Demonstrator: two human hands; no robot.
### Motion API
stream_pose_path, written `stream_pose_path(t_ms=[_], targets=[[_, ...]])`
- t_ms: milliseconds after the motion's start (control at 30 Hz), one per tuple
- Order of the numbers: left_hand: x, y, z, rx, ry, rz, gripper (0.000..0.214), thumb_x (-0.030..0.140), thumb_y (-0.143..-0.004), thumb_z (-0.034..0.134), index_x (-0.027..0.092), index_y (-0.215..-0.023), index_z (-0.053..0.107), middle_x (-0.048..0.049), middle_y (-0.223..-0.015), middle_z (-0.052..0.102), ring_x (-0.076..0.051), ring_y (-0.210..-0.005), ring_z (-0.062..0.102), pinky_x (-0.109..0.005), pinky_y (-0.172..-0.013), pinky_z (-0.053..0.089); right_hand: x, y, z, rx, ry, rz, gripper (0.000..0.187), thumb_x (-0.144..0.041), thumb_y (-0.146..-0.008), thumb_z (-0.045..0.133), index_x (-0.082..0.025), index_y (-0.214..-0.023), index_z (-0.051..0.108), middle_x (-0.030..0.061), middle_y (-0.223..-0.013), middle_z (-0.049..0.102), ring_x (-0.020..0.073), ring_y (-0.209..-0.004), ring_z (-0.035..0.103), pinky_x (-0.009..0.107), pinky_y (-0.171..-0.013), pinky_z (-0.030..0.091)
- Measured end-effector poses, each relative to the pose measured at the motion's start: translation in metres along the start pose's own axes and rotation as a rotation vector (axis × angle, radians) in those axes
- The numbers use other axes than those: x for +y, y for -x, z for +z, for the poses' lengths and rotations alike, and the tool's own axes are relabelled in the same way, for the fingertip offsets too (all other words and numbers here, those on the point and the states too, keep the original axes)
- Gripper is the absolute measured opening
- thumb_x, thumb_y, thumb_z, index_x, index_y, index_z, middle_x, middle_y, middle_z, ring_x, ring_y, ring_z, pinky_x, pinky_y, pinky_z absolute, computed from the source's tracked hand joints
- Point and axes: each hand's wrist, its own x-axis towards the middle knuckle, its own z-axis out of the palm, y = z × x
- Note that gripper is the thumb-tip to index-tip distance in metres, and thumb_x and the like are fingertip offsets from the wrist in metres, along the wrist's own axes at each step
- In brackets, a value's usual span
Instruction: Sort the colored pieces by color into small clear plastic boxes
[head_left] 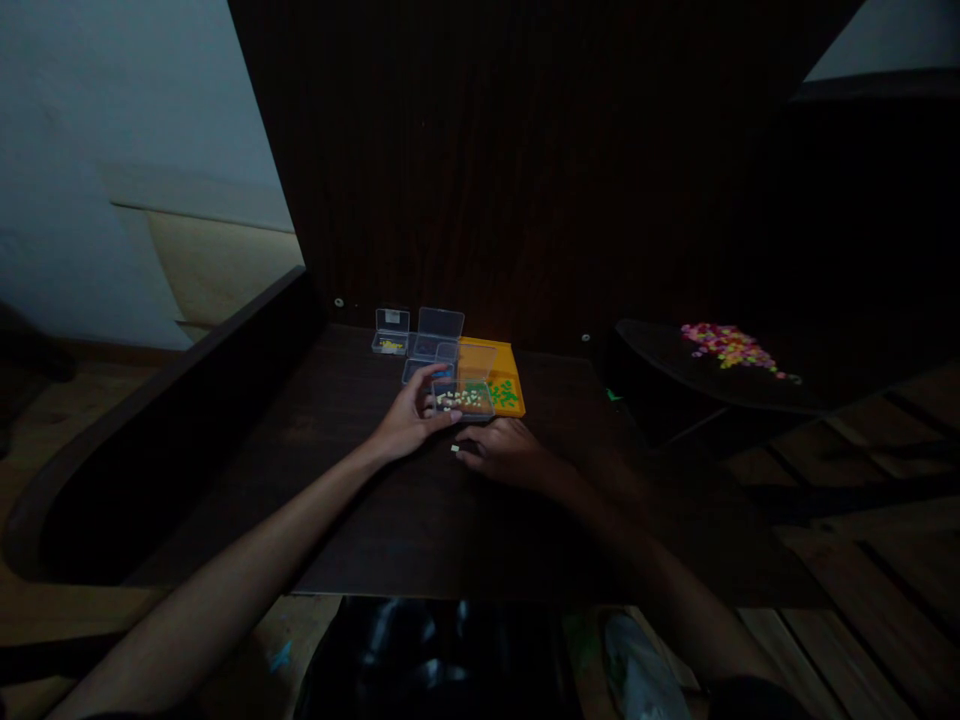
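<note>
My left hand (409, 418) grips the near left side of a small clear plastic box (463, 399) that holds pale beads. My right hand (504, 452) rests on the dark table (360, 520) just in front of that box, fingers curled, with one tiny pale bead (454, 449) at its fingertips. Behind the box lies an orange tray (504, 382) with green beads. More small clear boxes (435, 335) stand further back, one with yellow beads (391, 344).
A dark wooden panel rises behind the table. To the right, a dark round tray (712, 375) carries a pile of pink and yellow beads (726, 346). A curved dark rail (172, 400) borders the table's left side. Wooden floor boards show at the right.
</note>
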Motion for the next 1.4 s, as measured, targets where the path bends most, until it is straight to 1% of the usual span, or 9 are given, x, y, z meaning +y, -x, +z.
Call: stream_pose_path(t_ms=[100,300,467,567,700,933,1100,1233,1400], targets=[[0.001,0.000,0.000,-0.012,0.021,-0.006,0.075,0.023,-0.064,0.083,0.024,-0.127,0.044,-0.0129,-0.136,0.049,-0.023,-0.105,0.063,-0.044,-0.093,0.053,-0.001,-0.002,0.018,0.012,0.034,0.058,0.028,-0.039,-0.091,0.057,-0.022,-0.111,0.068,0.0066,-0.088,0.069,0.0185,-0.081,0.062,0.028,-0.071,0.039],[0.001,0.001,0.000,-0.017,0.027,0.000,0.076,0.021,-0.062,0.084,0.025,-0.127,0.045,-0.0117,-0.135,0.049,-0.022,-0.105,0.063,-0.040,-0.089,0.054,0.000,-0.001,0.034,0.109,-0.068,0.032,0.020,-0.031,-0.092,0.056,-0.020,-0.103,0.069,0.0015,-0.073,0.064,0.0150,-0.069,0.058,0.026,-0.067,0.037],[0.000,0.001,0.000,-0.031,0.023,0.023,0.075,0.020,-0.063,0.082,0.025,-0.128,0.045,-0.0116,-0.133,0.050,-0.022,-0.105,0.062,-0.041,-0.090,0.054,0.005,0.005,0.009,0.136,-0.333,-0.121,0.019,-0.030,-0.091,0.057,-0.018,-0.097,0.070,-0.0043,-0.059,0.056,0.0086,-0.053,0.048,0.021,-0.058,0.035],[-0.001,0.001,0.001,-0.047,0.023,0.032,0.075,0.021,-0.063,0.082,0.025,-0.128,0.045,-0.0118,-0.133,0.050,-0.023,-0.106,0.062,-0.042,-0.090,0.054,0.010,0.007,-0.010,0.210,-0.442,-0.061,0.026,-0.037,-0.091,0.056,-0.018,-0.096,0.072,-0.0057,-0.052,0.052,0.0083,-0.047,0.041,0.021,-0.050,0.031],[-0.004,0.004,0.005,-0.076,0.035,-0.001,0.076,0.020,-0.063,0.083,0.025,-0.128,0.045,-0.0114,-0.133,0.051,-0.021,-0.103,0.063,-0.040,-0.090,0.054,0.020,0.005,-0.022,0.329,-0.387,-0.030,0.027,-0.035,-0.088,0.058,-0.015,-0.096,0.074,-0.0041,-0.051,0.054,0.0089,-0.046,0.042,0.021,-0.049,0.031],[-0.005,0.009,0.010,-0.191,0.073,-0.038,0.075,0.015,-0.062,0.082,0.024,-0.127,0.045,-0.0102,-0.128,0.054,-0.017,-0.096,0.066,-0.039,-0.089,0.056,0.027,0.003,-0.026,0.165,-0.236,-0.127,0.019,-0.026,-0.089,0.060,-0.020,-0.096,0.077,0.0035,-0.078,0.075,0.0122,-0.062,0.061,0.022,-0.061,0.038],[-0.004,0.010,0.010,-0.233,0.087,-0.052,0.075,0.013,-0.063,0.082,0.025,-0.128,0.046,-0.0094,-0.127,0.055,-0.018,-0.095,0.067,-0.042,-0.089,0.056,0.025,0.001,-0.027,0.066,-0.211,-0.164,0.019,-0.025,-0.089,0.061,-0.022,-0.098,0.077,0.0037,-0.081,0.075,0.0122,-0.062,0.060,0.023,-0.061,0.037],[-0.004,0.011,0.011,-0.272,0.097,-0.053,0.073,0.013,-0.064,0.080,0.024,-0.127,0.046,-0.0099,-0.128,0.056,-0.020,-0.097,0.067,-0.043,-0.090,0.056,0.025,0.001,-0.027,0.053,-0.195,-0.159,0.020,-0.027,-0.090,0.060,-0.022,-0.099,0.077,0.0038,-0.076,0.074,0.0126,-0.060,0.058,0.024,-0.060,0.036],[-0.004,0.011,0.010,-0.236,0.083,-0.055,0.073,0.013,-0.063,0.081,0.024,-0.126,0.047,-0.0097,-0.128,0.055,-0.020,-0.101,0.066,-0.043,-0.093,0.055,0.030,0.008,-0.034,0.121,-0.299,-0.154,0.024,-0.031,-0.089,0.059,-0.020,-0.101,0.077,0.0038,-0.076,0.074,0.0117,-0.058,0.056,0.023,-0.060,0.038]])
